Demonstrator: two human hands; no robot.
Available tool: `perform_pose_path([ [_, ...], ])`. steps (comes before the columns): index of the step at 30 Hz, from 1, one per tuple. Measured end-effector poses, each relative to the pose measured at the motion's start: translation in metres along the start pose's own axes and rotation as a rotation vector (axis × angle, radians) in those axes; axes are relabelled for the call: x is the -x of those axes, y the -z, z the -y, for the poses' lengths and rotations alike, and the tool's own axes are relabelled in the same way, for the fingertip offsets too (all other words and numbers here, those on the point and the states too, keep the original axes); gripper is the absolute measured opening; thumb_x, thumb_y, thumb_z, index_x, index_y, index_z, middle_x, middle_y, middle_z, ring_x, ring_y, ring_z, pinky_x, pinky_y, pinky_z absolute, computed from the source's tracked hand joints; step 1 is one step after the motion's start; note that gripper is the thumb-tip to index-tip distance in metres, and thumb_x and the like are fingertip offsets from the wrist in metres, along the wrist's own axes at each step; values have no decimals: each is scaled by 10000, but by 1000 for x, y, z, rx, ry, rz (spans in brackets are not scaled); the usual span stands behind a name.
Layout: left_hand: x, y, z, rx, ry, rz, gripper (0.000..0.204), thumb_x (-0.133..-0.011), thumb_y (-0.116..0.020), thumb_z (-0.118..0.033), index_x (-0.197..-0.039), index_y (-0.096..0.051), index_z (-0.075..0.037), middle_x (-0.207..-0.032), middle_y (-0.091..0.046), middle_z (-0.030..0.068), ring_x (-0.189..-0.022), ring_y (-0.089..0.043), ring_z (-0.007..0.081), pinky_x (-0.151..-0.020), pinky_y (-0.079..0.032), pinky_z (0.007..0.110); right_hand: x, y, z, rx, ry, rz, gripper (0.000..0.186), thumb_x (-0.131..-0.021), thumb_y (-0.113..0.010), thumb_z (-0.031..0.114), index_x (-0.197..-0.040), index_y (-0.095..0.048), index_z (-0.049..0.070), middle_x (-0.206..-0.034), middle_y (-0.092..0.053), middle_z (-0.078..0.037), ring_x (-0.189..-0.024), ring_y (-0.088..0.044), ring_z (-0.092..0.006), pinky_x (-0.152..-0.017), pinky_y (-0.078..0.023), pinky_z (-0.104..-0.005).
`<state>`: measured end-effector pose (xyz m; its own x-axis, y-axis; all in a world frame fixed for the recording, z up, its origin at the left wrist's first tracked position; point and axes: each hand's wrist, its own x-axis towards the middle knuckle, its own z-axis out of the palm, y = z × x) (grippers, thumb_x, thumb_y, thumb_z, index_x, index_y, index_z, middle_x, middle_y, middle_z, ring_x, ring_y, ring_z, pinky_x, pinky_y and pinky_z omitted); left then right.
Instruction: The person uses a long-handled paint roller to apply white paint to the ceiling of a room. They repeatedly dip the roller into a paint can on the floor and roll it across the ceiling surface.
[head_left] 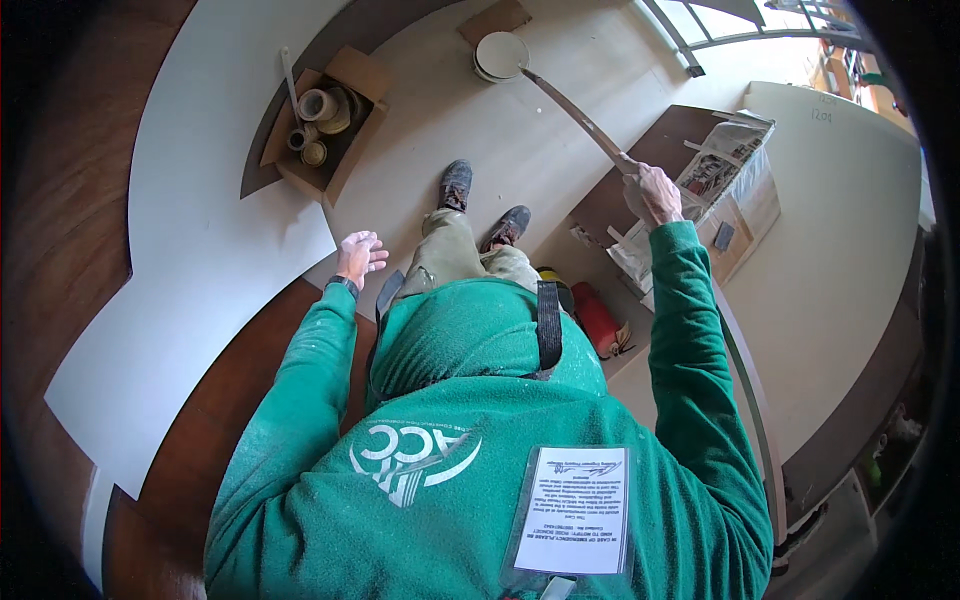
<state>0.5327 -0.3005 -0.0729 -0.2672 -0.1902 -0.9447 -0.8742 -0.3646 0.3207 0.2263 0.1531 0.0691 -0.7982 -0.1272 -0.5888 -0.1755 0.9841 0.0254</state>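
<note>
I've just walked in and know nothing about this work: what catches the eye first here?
The green hooded sweatshirt fills the lower middle. The right hand grips a long thin stick reaching to a round white lid at top centre. The left hand hangs open and empty over the floor.

Brightness: even, soft daylight.
Source: window (745,25) at upper right, overexposed.
Shadows: faint, diffuse on the floor (520,150).
Distortion: strong fisheye; straight edges bow toward rim.
Edges: black vignette at corners.
Focus: sharp centrally, softer at rim.
</note>
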Motion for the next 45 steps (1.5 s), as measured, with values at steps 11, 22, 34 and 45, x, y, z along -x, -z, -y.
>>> perform_pose_path([
  [11,1,12,7,-23,22,-18,513,-1025,-585,-241,-1429,-441,40,-1255,-620,227,-977,-707,336,-769,-612,440,-19,3,15,30,8,45,367,-928,-486,239,-1215,-702,163,-998,-727,-227,-950,-710,-418,-840,-573,-517],
  [22,3,18,21,7,49,-11,509,-1023,-589,-246,-1427,-432,20,-1275,-605,232,-1009,-695,349,-825,-598,473,2,28,16,10,13,28,362,-936,-485,235,-1216,-696,145,-998,-722,-246,-946,-711,-423,-839,-572,-519],
  [34,-15,27,3,26,-17,-1,535,-1028,-581,-248,-1445,-414,43,-1298,-594,246,-1000,-696,350,-824,-600,477,-22,5,10,126,32,75,395,-926,-482,201,-1271,-672,176,-1016,-723,-242,-950,-716,-408,-838,-582,-505],
  [45,-39,25,28,147,-17,-77,522,-1026,-586,-256,-1422,-422,40,-1281,-600,230,-1001,-693,354,-836,-594,475,-17,16,7,109,93,23,310,-926,-545,222,-1166,-698,101,-953,-720,-244,-894,-712,-429,-768,-579,-527],
])
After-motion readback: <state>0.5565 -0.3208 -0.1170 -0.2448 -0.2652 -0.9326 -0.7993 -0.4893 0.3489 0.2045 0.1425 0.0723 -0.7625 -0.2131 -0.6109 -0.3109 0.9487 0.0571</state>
